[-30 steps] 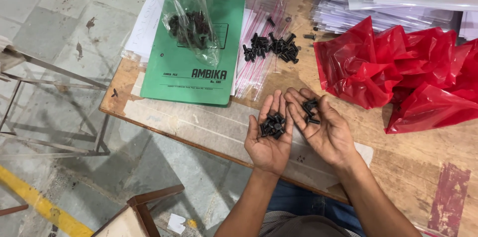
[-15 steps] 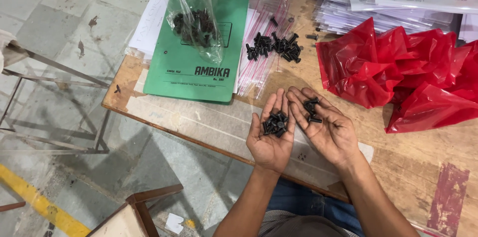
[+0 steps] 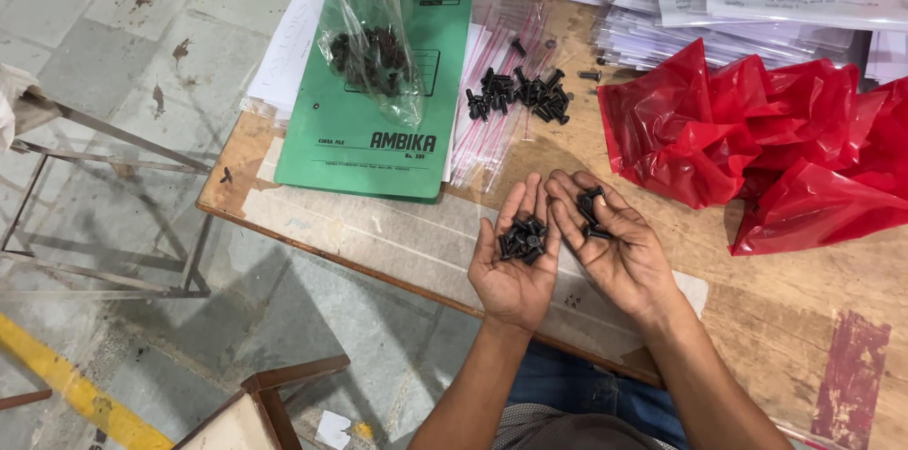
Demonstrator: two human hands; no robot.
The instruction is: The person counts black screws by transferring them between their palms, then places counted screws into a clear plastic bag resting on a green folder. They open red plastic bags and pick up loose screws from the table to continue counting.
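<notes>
My left hand point(image 3: 515, 256) lies palm up over the wooden table point(image 3: 804, 308), cupping a small heap of black screws point(image 3: 523, 240). Beside it, touching at the fingers, my right hand point(image 3: 615, 247) is also palm up with a few black screws point(image 3: 591, 214) on its fingers. Farther back, a loose pile of black screws point(image 3: 518, 95) rests on a stack of small clear zip bags point(image 3: 501, 119). A clear plastic bag with more black screws point(image 3: 371, 58) lies on a green file folder point(image 3: 378, 119).
Crumpled red plastic bags point(image 3: 766, 152) cover the table's right side. Stacks of printed papers point(image 3: 719, 6) sit at the back. A metal frame point(image 3: 104, 214) stands on the tiled floor to the left, and a wooden stool corner point(image 3: 274, 393) is below.
Both hands stay palm up with the screws; the view has shifted slightly, and the right fingers have curled a little around their screws.
</notes>
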